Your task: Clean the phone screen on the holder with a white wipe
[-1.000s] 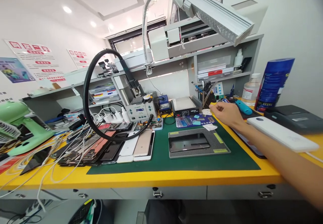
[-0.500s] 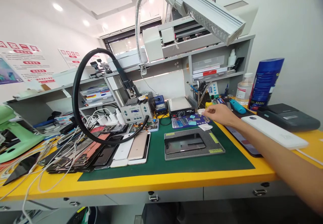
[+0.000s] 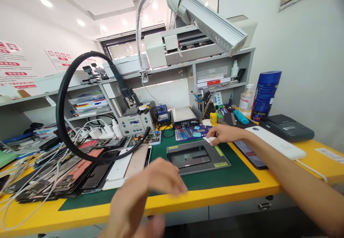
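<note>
White tissue [image 3: 209, 139] is at the fingertips of the right hand [image 3: 226, 133], pinched between thumb and fingers. Most of it pokes out left of the fingertips. Can't tell whether its lower edge touches the perforated mat [image 3: 225, 157] just below that hand.

Dark phone [image 3: 190, 156] lies flat on the perforated mat, glossy face up: nearer the person than the right hand and a bit to its left, apart from the fingers. Same phone sits just beyond the left hand [image 3: 143, 186], to its right.

Left hand is up close to the camera, motion-blurred, over the near bench edge. Fingers bent, thumb well apart from them, nothing visible in the grip.

Around the right hand: yellow bottle [image 3: 213, 118] just behind it, purple card [image 3: 183, 134] beyond its fingertips to the left, flat heating unit [image 3: 185, 118] behind that card. Second phone [image 3: 249, 154] is partly under the right forearm; white slab device [image 3: 278, 142] just right of the wrist.

Around the left hand: gold phone [image 3: 136, 161] just beyond it, white phone [image 3: 118, 168] left of that, black hose [image 3: 59, 105] looping farther left. Green mat [image 3: 239, 173] runs under most of this.
</note>
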`<state>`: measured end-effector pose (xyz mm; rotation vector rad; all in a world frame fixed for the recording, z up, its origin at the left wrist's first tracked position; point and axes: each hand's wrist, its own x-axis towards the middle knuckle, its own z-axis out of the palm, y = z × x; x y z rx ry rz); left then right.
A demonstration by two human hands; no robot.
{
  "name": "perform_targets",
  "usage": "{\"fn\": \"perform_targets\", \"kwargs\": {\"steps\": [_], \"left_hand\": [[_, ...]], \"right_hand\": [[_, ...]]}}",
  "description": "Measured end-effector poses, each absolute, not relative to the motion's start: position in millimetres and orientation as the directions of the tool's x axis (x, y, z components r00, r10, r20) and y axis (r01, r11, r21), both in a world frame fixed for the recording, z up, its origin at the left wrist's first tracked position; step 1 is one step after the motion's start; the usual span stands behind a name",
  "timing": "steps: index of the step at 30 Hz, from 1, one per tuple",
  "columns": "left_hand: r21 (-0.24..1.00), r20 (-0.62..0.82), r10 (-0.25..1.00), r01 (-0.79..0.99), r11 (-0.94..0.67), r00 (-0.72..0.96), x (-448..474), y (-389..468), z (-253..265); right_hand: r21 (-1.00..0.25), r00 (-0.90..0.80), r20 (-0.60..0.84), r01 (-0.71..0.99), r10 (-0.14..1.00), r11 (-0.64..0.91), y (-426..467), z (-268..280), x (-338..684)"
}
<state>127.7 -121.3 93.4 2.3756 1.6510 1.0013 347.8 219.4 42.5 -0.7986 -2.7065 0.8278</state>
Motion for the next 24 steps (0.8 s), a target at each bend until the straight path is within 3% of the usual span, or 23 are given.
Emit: {"fn": "perform_targets", "kwargs": {"steps": [1,3,8,14,19,24], "left_hand": [[0.525,0.483,0.867,0.752,-0.398,0.122,118.2,-96.8,90.3],[0.569,0.494,0.867,0.729,-0.381,0.067,103.2,-50.6,82.8],[0.706,0.259,0.964,0.669,-0.233,0.062,83.4,28.8,61.7],[0.798,0.295,0.955,0.554,-0.236,-0.018,70.5,67.3,35.5],[0.883,0.254,0.966,0.418,-0.213,-0.045,67.8,77.5,21.4],[0.961,0.125,0.992,0.253,-0.114,-0.03,75.8,73.8,21.9]], "right_hand": [[-0.572,-0.835,0.019,0.442,0.55,0.691,220.3,41.6,347.4],[-0.586,-0.836,-0.001,0.446,0.549,0.677,222.5,39.4,345.8],[-0.625,-0.81,0.057,0.427,0.583,0.654,226.1,31.3,340.4],[-0.748,-0.694,0.151,0.385,0.704,0.54,221.4,31.2,335.7],[-0.892,-0.71,0.01,0.312,0.704,0.327,207.3,35.5,328.0],[-0.952,-0.793,-0.086,0.244,0.603,0.186,185.0,46.1,307.9]]}}
